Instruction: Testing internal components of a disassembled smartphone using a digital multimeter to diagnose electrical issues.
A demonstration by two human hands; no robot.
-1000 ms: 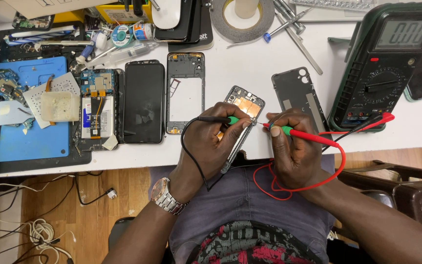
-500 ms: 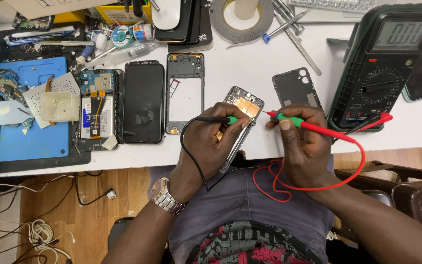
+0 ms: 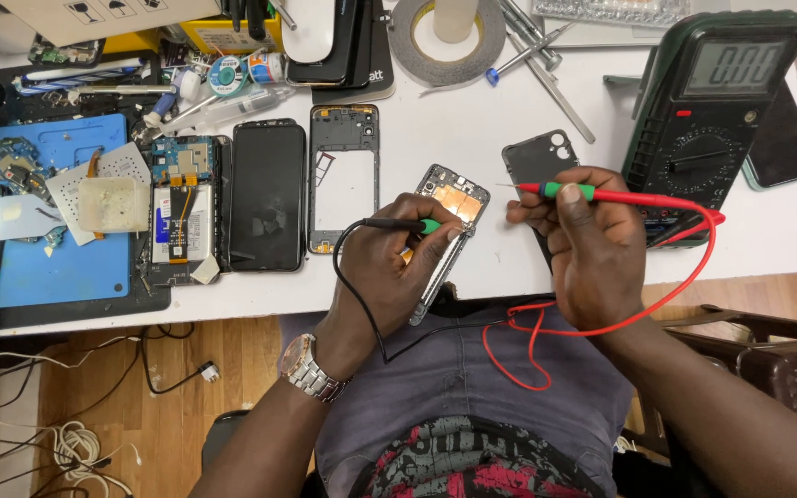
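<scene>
Far left on the white table [image 3: 472, 138]: blue work mat [image 3: 57, 267] carrying small board parts and a shallow translucent tray [image 3: 113, 203], contents too blurred to tell. Next over, an opened phone body [image 3: 180, 221] with battery exposed, a dark screen panel [image 3: 267, 195], then a bare phone frame [image 3: 344, 175]. Near the table's front edge, left hand [image 3: 398, 267] closed around an opened phone [image 3: 454, 207] tilted up off the table, black probe [image 3: 403, 224] pinched against it. Just right, right hand [image 3: 583, 249] clamped on the red probe [image 3: 601, 195], tip pointing left over a black back cover [image 3: 537, 157]. Far right, green multimeter [image 3: 717, 101], propped at a slant.
</scene>
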